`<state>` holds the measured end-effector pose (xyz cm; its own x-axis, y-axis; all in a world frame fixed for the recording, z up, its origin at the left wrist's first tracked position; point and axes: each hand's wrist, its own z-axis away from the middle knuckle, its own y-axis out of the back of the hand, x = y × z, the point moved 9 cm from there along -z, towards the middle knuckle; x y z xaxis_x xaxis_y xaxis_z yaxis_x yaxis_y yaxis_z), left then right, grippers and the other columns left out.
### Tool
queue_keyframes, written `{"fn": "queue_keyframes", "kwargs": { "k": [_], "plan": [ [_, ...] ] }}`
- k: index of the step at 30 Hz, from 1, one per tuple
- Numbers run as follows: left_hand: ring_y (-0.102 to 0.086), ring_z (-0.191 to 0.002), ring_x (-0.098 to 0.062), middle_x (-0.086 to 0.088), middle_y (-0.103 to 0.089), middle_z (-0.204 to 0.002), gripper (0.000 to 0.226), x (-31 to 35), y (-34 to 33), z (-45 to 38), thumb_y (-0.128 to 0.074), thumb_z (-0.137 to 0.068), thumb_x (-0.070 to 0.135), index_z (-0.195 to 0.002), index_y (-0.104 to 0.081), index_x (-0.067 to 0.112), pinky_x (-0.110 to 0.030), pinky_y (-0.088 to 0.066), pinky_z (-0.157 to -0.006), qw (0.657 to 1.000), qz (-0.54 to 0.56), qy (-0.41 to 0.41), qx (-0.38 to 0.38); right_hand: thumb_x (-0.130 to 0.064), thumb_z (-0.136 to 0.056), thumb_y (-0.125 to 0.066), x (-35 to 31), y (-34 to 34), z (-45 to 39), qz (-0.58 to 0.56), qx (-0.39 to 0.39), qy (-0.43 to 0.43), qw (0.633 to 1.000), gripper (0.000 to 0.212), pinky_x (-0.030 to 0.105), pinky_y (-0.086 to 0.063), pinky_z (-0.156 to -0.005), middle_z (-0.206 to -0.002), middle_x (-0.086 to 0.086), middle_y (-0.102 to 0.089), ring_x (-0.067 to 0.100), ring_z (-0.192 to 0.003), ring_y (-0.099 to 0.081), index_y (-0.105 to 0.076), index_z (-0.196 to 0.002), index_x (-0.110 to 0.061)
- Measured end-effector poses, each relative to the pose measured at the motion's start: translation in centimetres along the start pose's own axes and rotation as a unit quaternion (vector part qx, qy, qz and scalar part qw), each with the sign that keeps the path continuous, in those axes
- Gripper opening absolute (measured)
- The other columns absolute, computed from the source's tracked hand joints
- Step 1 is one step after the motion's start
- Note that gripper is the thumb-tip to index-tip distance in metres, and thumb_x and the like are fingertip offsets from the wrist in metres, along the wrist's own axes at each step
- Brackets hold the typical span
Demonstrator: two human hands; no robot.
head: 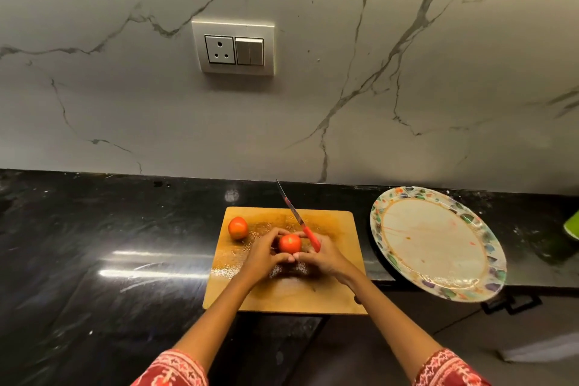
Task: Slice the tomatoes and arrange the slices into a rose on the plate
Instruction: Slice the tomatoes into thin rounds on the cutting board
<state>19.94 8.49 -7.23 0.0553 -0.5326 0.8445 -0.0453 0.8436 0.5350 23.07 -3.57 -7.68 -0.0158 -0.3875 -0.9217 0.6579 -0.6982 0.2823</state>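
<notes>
A wooden cutting board [332, 294] lies on the black counter. Above its middle, a red tomato [290, 243] is held between both hands. My left hand [263, 255] curls round its left side. My right hand [322, 255] touches its right side with fingertips while gripping a red-handled knife [299, 220], whose blade points up and away toward the wall. A second whole tomato [237, 227] sits at the board's far left corner. An empty plate [438, 241] with a coloured patterned rim stands right of the board, overhanging the counter's front edge.
The black counter [109, 244] stretches left of the board. A marble wall with a socket and switch plate [233, 47] rises behind. A green object [572, 226] shows at the right edge. Seeds and juice wet the board.
</notes>
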Motion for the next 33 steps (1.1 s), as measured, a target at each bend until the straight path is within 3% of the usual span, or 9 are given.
{"fn": "queue_keyframes", "kwargs": {
  "k": [2, 3, 5, 7, 9, 12, 19, 25, 33],
  "plan": [
    [-0.054, -0.103, -0.012, -0.003, -0.058, -0.118, 0.044, 0.2, 0.1, -0.6, -0.076, -0.072, 0.014, -0.112, -0.056, 0.013, -0.008, -0.042, -0.075, 1.000, -0.017, 0.004, 0.013, -0.021, -0.085, -0.068, 0.0, 0.7, 0.5, -0.009, 0.032, -0.013, 0.999, 0.045, 0.032, -0.055, -0.082, -0.104, 0.004, -0.059, 0.015, -0.090, -0.061, -0.049, -0.126, -0.016],
    [-0.054, -0.104, -0.013, -0.004, -0.058, -0.119, 0.045, -0.1, 0.1, -0.8, -0.076, -0.072, 0.014, -0.112, -0.056, 0.013, -0.010, -0.042, -0.078, 1.000, -0.019, 0.008, 0.012, -0.029, -0.089, -0.061, -0.1, 1.1, 1.1, -0.017, 0.056, -0.020, 0.998, 0.042, 0.026, -0.054, -0.070, -0.096, 0.000, -0.058, 0.010, -0.080, -0.060, -0.047, -0.127, -0.018],
    [-0.053, -0.106, -0.015, -0.003, -0.057, -0.119, 0.047, -0.4, 0.0, -0.8, -0.077, -0.070, 0.015, -0.112, -0.057, 0.017, -0.020, -0.044, -0.086, 1.000, -0.023, 0.016, 0.008, -0.042, -0.097, -0.042, -0.2, 2.1, 2.5, -0.012, 0.114, -0.015, 0.993, 0.031, 0.018, -0.036, -0.044, -0.069, -0.006, -0.046, 0.002, -0.051, -0.044, -0.044, -0.121, -0.023],
    [-0.052, -0.109, -0.018, -0.001, -0.057, -0.119, 0.049, -0.8, 0.2, -0.5, -0.078, -0.069, 0.018, -0.112, -0.057, 0.023, -0.034, -0.047, -0.092, 0.999, -0.032, 0.021, 0.014, -0.041, -0.100, -0.032, 0.1, 2.5, 4.0, -0.004, 0.159, -0.008, 0.987, 0.028, 0.017, -0.025, -0.037, -0.059, -0.006, -0.037, 0.003, -0.043, -0.033, -0.046, -0.111, -0.020],
    [-0.051, -0.110, -0.018, 0.000, -0.056, -0.120, 0.049, -0.7, 0.1, -0.2, -0.078, -0.070, 0.019, -0.113, -0.056, 0.025, -0.038, -0.047, -0.094, 0.999, -0.035, 0.019, 0.020, -0.032, -0.102, -0.030, 0.6, 2.1, 5.2, -0.008, 0.180, -0.027, 0.983, 0.027, 0.019, -0.028, -0.039, -0.060, -0.004, -0.040, 0.006, -0.045, -0.036, -0.051, -0.097, -0.015],
    [-0.051, -0.105, -0.012, -0.001, -0.058, -0.119, 0.047, 0.0, 0.1, 0.1, -0.076, -0.072, 0.015, -0.115, -0.058, 0.017, -0.024, -0.044, -0.088, 0.999, -0.025, 0.007, 0.039, -0.021, -0.102, -0.030, 0.9, 0.9, 5.9, 0.097, 0.188, -0.049, 0.976, 0.027, 0.024, -0.032, -0.054, -0.072, -0.003, -0.049, 0.011, -0.062, -0.046, -0.051, -0.088, -0.014],
    [-0.052, -0.111, -0.019, -0.005, -0.058, -0.123, 0.050, 0.4, 0.0, 0.5, -0.074, -0.074, 0.014, -0.120, -0.055, 0.012, -0.019, -0.038, -0.087, 0.998, -0.037, 0.032, 0.051, -0.022, -0.102, -0.029, -0.3, -1.5, 6.2, 0.252, 0.189, -0.039, 0.948, 0.030, 0.024, -0.038, -0.056, -0.083, 0.005, -0.058, 0.018, -0.071, -0.054, -0.054, -0.103, -0.005],
    [-0.054, -0.107, -0.017, -0.006, -0.061, -0.117, 0.042, 1.1, 0.0, 1.0, -0.073, -0.075, 0.016, -0.115, -0.059, 0.011, -0.017, -0.038, -0.082, 0.995, -0.044, 0.041, 0.084, -0.021, -0.102, -0.029, -1.4, -0.7, 6.2, 0.314, 0.171, -0.041, 0.933, 0.030, 0.017, -0.025, -0.045, -0.099, 0.013, -0.065, 0.027, -0.089, -0.064, -0.052, -0.110, -0.004],
    [-0.054, -0.108, -0.019, -0.006, -0.062, -0.116, 0.045, 1.3, 0.3, 1.6, -0.075, -0.073, 0.015, -0.116, -0.061, 0.013, -0.028, -0.044, -0.090, 0.991, -0.067, 0.057, 0.103, -0.012, -0.098, -0.034, -2.4, -1.8, 6.5, 0.381, 0.172, -0.065, 0.906, 0.027, 0.028, -0.040, -0.065, -0.108, 0.012, -0.064, 0.027, -0.099, -0.064, -0.047, -0.119, -0.002]
  ]
}}
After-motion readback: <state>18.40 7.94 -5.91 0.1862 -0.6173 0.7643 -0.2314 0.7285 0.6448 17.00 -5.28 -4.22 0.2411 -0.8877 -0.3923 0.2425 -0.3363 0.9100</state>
